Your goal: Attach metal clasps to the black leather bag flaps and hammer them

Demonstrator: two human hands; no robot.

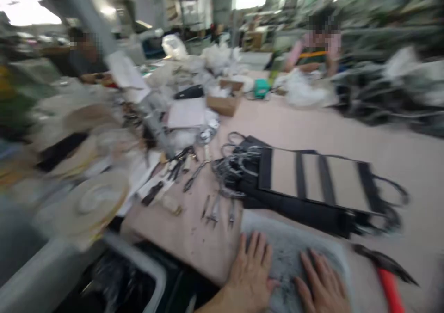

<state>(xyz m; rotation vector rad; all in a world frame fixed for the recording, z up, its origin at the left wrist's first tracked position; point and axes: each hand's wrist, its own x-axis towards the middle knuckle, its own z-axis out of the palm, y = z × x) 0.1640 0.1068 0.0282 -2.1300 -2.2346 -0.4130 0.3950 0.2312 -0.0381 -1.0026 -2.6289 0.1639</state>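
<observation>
My left hand (252,272) lies flat with fingers stretched out on the left side of a pale translucent sheet (294,230) scattered with small dark bits. On the sheet's right side rests my right hand (322,283), its fingers spread, also holding nothing. Just beyond the sheet is a stack of black-and-beige striped bags (315,179) with dark cord handles. To the right of my right hand lies a hammer (385,266) with a dark head and a red handle. The view is somewhat blurred.
Small tools (215,211) lie left of the sheet, with pliers-like tools (180,165) farther off. A large tape roll (93,202) and plastic bags crowd the left. A cardboard box (225,101) stands at the back. Two people sit across the room. A bin (125,276) is below the table edge.
</observation>
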